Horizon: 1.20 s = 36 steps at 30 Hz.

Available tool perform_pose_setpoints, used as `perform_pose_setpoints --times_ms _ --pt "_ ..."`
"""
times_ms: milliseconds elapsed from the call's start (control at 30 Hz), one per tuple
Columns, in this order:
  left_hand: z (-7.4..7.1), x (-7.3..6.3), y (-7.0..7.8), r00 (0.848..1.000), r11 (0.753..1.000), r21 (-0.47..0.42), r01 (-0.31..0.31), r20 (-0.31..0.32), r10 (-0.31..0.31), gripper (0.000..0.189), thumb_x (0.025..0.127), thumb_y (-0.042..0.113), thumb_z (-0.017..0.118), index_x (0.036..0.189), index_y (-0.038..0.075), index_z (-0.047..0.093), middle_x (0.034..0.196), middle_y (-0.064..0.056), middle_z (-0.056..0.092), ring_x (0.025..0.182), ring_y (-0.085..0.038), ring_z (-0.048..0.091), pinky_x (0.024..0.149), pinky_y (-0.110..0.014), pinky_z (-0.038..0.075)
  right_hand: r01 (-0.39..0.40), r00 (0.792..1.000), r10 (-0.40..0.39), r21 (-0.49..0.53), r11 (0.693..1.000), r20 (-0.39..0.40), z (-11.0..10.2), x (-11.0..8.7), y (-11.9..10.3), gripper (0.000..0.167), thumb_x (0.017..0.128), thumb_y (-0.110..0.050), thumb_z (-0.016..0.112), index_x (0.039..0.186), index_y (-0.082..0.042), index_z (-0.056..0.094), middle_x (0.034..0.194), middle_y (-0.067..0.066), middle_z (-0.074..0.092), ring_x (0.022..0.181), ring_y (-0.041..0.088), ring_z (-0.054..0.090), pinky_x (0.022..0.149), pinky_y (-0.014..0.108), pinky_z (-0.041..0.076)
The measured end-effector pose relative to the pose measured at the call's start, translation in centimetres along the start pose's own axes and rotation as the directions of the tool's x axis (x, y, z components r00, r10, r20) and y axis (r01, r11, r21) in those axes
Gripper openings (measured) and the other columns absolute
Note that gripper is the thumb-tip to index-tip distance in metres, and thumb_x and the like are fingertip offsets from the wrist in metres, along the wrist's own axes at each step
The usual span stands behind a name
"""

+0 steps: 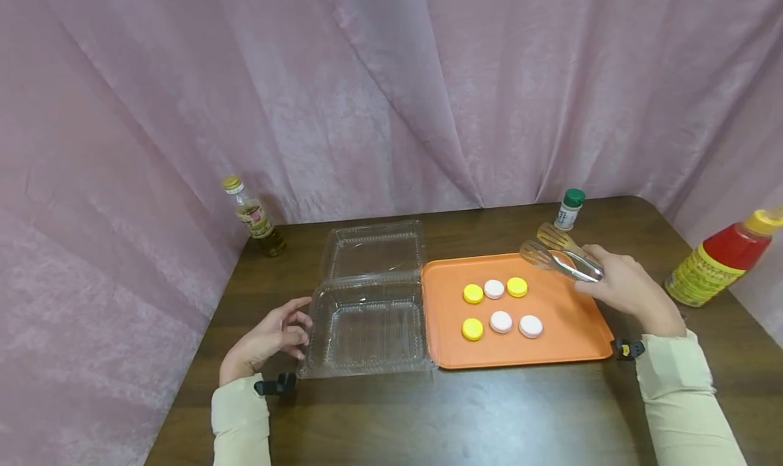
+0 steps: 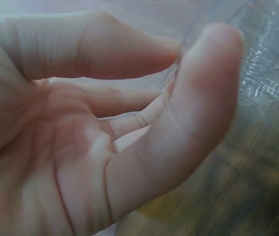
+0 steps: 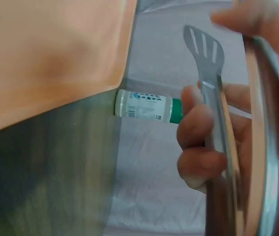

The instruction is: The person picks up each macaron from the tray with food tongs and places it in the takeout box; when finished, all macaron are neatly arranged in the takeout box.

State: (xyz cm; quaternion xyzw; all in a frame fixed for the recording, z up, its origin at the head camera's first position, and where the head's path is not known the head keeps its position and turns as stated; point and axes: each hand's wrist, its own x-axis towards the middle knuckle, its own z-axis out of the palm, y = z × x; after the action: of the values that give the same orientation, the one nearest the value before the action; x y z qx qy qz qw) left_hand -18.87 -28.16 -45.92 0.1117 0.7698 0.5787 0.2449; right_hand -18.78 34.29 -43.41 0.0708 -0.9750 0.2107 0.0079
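My left hand (image 1: 272,337) is at the left edge of a clear plastic hinged container (image 1: 367,327), which lies with its lid laid back. In the left wrist view, the thumb and fingers (image 2: 206,83) pinch the clear rim. My right hand (image 1: 630,286) grips metal tongs (image 1: 565,257) with slotted ends, held spread over the back right of an orange tray (image 1: 569,316). Three yellow macarons (image 1: 473,293) and three pale pink macarons (image 1: 501,322) sit on the tray, apart from the tongs. The right wrist view shows fingers curled round the tongs (image 3: 215,113).
An oil bottle (image 1: 259,221) stands at the back left of the dark wooden table (image 1: 379,418). Behind the tray is a green-capped shaker (image 1: 569,209). A red and yellow squeeze bottle (image 1: 722,262) stands at the right. Pink curtains (image 1: 391,113) hang behind.
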Motion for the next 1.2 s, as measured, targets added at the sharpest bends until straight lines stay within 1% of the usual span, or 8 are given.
perform_pose_setpoints --times_ms 233,367,467,500,667,767,933,1200 --pt "-0.5 0.2 -0.5 1.000 1.000 -0.009 0.005 0.015 -0.005 0.076 0.092 -0.007 0.058 0.157 -0.003 0.019 0.113 -0.021 0.048 0.084 -0.021 0.060 0.067 -0.042 0.061 0.041 0.999 -0.041 -0.019 0.999 -0.012 0.5 -0.7 -0.6 0.079 0.087 -0.048 0.077 0.140 0.003 0.046 0.080 0.006 0.052 0.070 0.023 0.051 0.057 0.039 0.041" --pt "-0.6 0.1 -0.7 1.000 1.000 -0.027 0.003 0.020 -0.003 0.076 0.093 -0.006 0.059 0.157 -0.003 0.018 0.112 -0.020 0.049 0.084 -0.021 0.060 0.066 -0.042 0.061 0.057 0.998 -0.057 -0.045 0.997 0.002 1.2 -1.2 -1.2 0.080 0.091 -0.052 0.070 0.142 0.006 0.047 0.098 0.017 0.064 0.084 0.032 0.061 0.069 0.051 0.053" --pt "-0.6 0.0 -0.7 1.000 0.999 -0.048 0.015 0.027 -0.013 0.077 0.092 -0.006 0.059 0.157 -0.003 0.018 0.110 -0.019 0.050 0.082 -0.021 0.061 0.065 -0.041 0.061 0.092 0.996 -0.092 -0.072 0.993 0.003 1.7 -1.9 -1.3 0.079 0.093 -0.050 0.068 0.142 0.009 0.048 0.117 0.028 0.064 0.098 0.041 0.064 0.081 0.063 0.051" --pt "-0.5 0.0 -0.8 0.999 0.998 -0.056 0.020 0.029 -0.018 0.077 0.092 -0.006 0.059 0.157 -0.003 0.017 0.110 -0.018 0.051 0.082 -0.021 0.061 0.065 -0.041 0.061 0.106 0.994 -0.106 -0.085 0.991 0.005 1.8 -2.1 -1.2 0.077 0.093 -0.049 0.068 0.141 0.008 0.050 0.117 0.028 0.064 0.098 0.042 0.065 0.081 0.063 0.052" --pt "-0.5 0.1 -0.8 0.999 0.997 -0.070 0.033 0.042 -0.030 0.077 0.093 -0.006 0.059 0.156 -0.005 0.017 0.109 -0.016 0.052 0.081 -0.021 0.062 0.064 -0.039 0.060 0.152 0.988 -0.149 -0.146 0.978 0.030 2.4 -2.9 -1.0 0.067 0.092 -0.046 0.071 0.136 0.003 0.057 0.112 0.024 0.066 0.092 0.041 0.067 0.075 0.061 0.054" --pt "-0.5 0.0 -1.0 0.999 0.997 -0.068 0.025 0.044 -0.022 0.076 0.093 -0.006 0.059 0.156 -0.006 0.017 0.109 -0.016 0.052 0.081 -0.021 0.062 0.064 -0.038 0.060 0.163 0.986 -0.156 -0.181 0.970 0.053 2.7 -3.1 -1.1 0.066 0.093 -0.048 0.069 0.136 0.001 0.057 0.104 0.018 0.067 0.082 0.033 0.066 0.070 0.055 0.055" --pt "-0.5 0.0 -1.1 0.999 0.998 -0.060 0.010 0.041 -0.007 0.074 0.093 -0.005 0.058 0.155 -0.007 0.018 0.109 -0.016 0.052 0.082 -0.021 0.062 0.064 -0.038 0.060 0.191 0.981 -0.182 -0.247 0.950 0.062 2.7 -3.0 -1.2 0.061 0.094 -0.049 0.067 0.134 -0.003 0.058 0.084 0.001 0.057 0.062 0.016 0.051 0.055 0.038 0.047" --pt "-0.4 -0.1 -0.9 0.999 0.999 -0.049 -0.002 0.035 0.004 0.072 0.094 -0.004 0.059 0.154 -0.008 0.020 0.109 -0.017 0.052 0.083 -0.022 0.062 0.065 -0.038 0.060 0.233 0.972 -0.232 -0.276 0.933 0.038 2.8 -2.7 -1.1 0.051 0.091 -0.040 0.074 0.117 0.003 0.063 0.087 0.010 0.067 0.064 0.020 0.059 0.056 0.045 0.054"
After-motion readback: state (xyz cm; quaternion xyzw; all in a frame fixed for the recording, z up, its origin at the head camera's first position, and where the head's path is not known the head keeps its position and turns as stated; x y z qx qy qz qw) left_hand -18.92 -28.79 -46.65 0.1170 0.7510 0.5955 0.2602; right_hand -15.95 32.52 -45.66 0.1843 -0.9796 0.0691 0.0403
